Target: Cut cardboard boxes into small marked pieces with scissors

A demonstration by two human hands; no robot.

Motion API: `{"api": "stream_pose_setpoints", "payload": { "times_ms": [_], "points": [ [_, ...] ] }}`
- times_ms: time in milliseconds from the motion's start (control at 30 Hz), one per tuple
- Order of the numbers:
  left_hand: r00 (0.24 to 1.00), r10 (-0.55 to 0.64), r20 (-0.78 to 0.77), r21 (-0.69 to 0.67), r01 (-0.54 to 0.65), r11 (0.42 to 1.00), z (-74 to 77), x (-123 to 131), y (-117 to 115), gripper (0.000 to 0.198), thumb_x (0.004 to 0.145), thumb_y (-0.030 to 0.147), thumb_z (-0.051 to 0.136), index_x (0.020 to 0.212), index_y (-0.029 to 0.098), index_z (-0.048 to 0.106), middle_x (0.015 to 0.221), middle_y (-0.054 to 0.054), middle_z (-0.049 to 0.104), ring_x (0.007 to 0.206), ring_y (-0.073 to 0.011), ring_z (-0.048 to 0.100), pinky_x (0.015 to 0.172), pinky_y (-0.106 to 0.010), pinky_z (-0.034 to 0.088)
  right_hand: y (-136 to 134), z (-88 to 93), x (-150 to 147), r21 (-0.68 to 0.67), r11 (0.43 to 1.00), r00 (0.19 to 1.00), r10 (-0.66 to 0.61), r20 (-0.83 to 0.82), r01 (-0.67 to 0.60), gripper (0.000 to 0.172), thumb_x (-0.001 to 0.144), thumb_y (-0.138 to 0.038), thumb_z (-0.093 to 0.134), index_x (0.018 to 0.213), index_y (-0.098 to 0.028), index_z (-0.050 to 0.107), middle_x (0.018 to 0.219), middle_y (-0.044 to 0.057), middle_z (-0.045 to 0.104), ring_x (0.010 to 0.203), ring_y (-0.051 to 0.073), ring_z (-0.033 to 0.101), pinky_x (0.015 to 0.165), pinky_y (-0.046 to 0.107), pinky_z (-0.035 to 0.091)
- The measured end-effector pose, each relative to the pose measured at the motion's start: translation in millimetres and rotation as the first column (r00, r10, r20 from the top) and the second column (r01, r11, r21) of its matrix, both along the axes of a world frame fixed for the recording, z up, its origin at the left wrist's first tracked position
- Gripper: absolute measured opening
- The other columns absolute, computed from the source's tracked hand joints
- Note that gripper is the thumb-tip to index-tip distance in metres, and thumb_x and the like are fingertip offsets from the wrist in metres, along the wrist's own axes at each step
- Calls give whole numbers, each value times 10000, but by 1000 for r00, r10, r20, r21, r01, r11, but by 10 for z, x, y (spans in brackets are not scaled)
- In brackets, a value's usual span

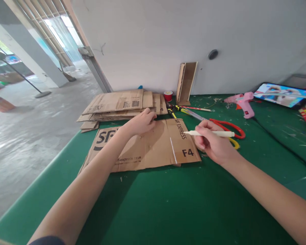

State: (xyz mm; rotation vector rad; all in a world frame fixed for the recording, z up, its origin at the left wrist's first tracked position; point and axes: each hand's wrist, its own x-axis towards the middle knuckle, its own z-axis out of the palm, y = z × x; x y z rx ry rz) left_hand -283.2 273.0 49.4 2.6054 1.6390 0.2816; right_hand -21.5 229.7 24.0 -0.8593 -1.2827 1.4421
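A flat brown cardboard sheet (155, 149) with printed lettering lies in front of me. A white line (173, 149) runs across it near its right end. My left hand (144, 121) is closed, its fingers bent at the sheet's far edge; the fingertips are partly hidden. My right hand (211, 141) is closed around a white marker pen (223, 133), held nearly level over the sheet's right edge with its tip pointing left. Scissors with red and yellow handles (232, 127) lie just behind the right hand.
Stacked cardboard pieces (109, 102) lie at the back left. Along the wall stand a red tub (168, 96) and a cardboard channel (187, 83). A pink glue gun (244, 102) with a black cord and a phone (283, 93) are at right. The green table's (40, 190) edge slants at left.
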Motion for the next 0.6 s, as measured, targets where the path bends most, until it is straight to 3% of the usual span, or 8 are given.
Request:
{"api": "stream_pose_setpoints", "payload": {
  "times_ms": [133,233,300,433,533,600],
  "points": [
    [996,-58,68,-23,59,998,235,96,-126,438,873,132,279,1281,137,436,1095,-121,537,1036,-203,538,913,-333,403,28,121,38,63,997,999,-40,-25,42,153,765,-325,657,728,-245,532,561,-46,506,486,94,453,407,227,326],
    [976,-115,187,-115,138,984,386,203,-261,545,871,152,363,1408,191,280,1083,-81,622,983,-179,583,836,-298,433,3,192,50,110,993,999,-45,-3,45,142,812,-346,605,727,-241,562,584,-29,533,496,102,478,416,238,367],
    [958,-135,252,-169,181,969,440,270,-347,596,842,168,453,1410,213,277,1051,-54,661,937,-163,610,803,-279,445,-29,223,42,145,989,998,-33,50,26,146,832,-349,588,741,-237,566,574,-29,550,480,104,496,416,242,390],
    [947,-142,288,-213,208,955,483,358,-462,519,776,160,549,1281,225,447,973,-30,692,857,-150,632,749,-266,459,-112,265,-15,204,978,976,-12,218,-34,160,831,-359,593,763,-216,573,590,-18,591,480,110,545,429,247,447],
    [948,-170,269,-182,223,958,511,384,-499,269,763,162,563,1026,213,588,902,-11,682,803,-136,621,699,-252,453,-160,281,-69,212,976,959,-20,282,-42,206,840,-370,580,724,-201,560,595,-10,612,473,100,557,441,237,473],
    [944,-207,258,-154,251,956,530,392,-511,144,758,161,568,890,204,604,844,4,666,752,-122,604,669,-242,444,-171,282,-92,194,981,960,-27,279,-29,218,837,-368,584,703,-199,546,591,-14,617,462,92,558,431,222,469]
  ]
}}
